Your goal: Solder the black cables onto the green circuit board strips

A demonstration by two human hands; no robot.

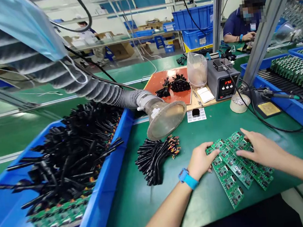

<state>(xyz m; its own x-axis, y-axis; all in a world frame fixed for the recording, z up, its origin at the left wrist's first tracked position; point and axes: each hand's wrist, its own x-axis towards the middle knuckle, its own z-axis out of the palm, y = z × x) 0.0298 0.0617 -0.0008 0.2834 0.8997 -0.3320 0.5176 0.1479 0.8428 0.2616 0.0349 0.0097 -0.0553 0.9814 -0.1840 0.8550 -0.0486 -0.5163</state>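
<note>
Three green circuit board panels lie fanned out side by side in front of me: a left panel (227, 182), a middle panel (237, 167) and a right panel (257, 169). My left hand (200, 159), with a blue watch at its wrist, grips the left panel's upper left edge, thumb on top. My right hand (265, 149) holds the right panel between thumb and fingers near its top and right edge; some fingertips are hidden. Left of my left hand, a bundle of black cables (155, 160) with coloured wire ends rests on the green table (193, 206).
A fume extraction hood (165, 119) hangs over the cable bundle. At left stands a blue bin (119, 167) of black cables and boards. Behind my right hand are a soldering station (225, 82), a solder roll (239, 103) and an iron (282, 95). A co-worker (239, 24) sits beyond.
</note>
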